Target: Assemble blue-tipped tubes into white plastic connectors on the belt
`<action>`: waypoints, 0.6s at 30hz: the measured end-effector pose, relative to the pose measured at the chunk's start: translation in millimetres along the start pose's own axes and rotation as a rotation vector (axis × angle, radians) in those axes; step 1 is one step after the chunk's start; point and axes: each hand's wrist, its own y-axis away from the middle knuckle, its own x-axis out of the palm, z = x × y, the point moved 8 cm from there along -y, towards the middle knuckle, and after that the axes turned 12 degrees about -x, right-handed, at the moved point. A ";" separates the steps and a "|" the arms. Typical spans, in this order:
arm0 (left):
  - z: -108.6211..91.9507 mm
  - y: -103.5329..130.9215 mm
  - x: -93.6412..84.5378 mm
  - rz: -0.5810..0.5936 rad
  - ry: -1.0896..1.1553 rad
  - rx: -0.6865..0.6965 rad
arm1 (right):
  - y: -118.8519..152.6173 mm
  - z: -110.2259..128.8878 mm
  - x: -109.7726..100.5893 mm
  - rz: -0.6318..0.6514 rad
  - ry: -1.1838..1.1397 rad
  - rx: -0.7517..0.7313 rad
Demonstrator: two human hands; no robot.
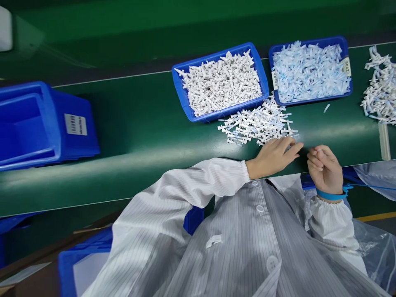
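My left hand [274, 156] is at the near edge of a loose pile of small white and pale blue plastic pieces [260, 123], palm down, fingers apart. To its right, my right hand [325, 169], with a blue wristband, is closed, thumb and fingertips pressed together over something too small to make out. Behind the pile stands a blue tray of white pieces [224, 84]. A second blue tray holds pale blue pieces [311, 72], further right.
Stacked blue bins [74, 123] stand at the left of the green work surface [139, 111]. Another pile of white pieces [382, 90] lies at the far right, beside a pale strip [384, 141]. One loose piece [326, 108] lies before the right tray.
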 end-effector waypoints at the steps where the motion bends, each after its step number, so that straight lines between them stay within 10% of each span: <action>1: 2.3 -2.6 2.3 0.036 -0.009 -0.027 | -0.9 1.3 0.4 0.017 0.041 -0.001; 18: 4.9 -8.0 11.8 0.218 0.058 -0.024 | -21.3 23.9 13.0 0.369 0.935 -0.330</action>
